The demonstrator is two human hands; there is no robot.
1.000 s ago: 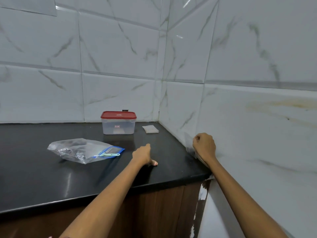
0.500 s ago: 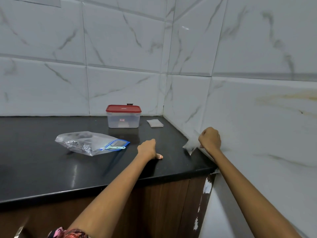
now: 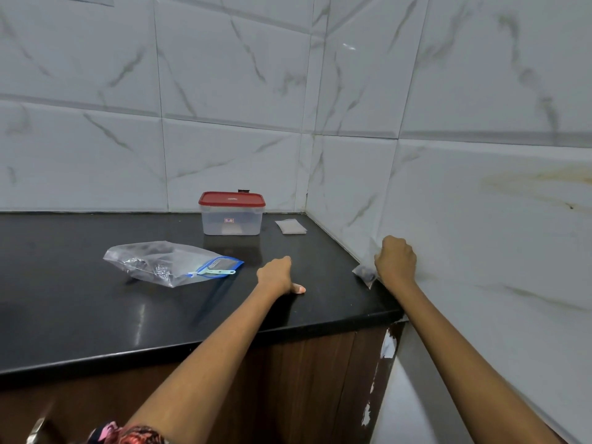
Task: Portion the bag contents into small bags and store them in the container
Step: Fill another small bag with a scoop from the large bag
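A person is standing at a black desk in a corner of white tiled walls. The right hand is curling its fingers around a small bag with something dark inside, so its grip is closed tight on that bag. The small bag is sitting at the right edge of the desk, right against the wall. The left hand is resting on the desk near the front edge, with its fingers curled under and its thumb sticking out to the right; its grip is closed and holding nothing. The big clear bag with the blue zip end is lying flat on the desk, to the left of the left hand and not touching it. It is looking crinkly with dark bits inside. The container with the red lid on top is sitting farther back, near the back wall. A little flat stack of small clear bags is lying just to the right of the container, in the corner.
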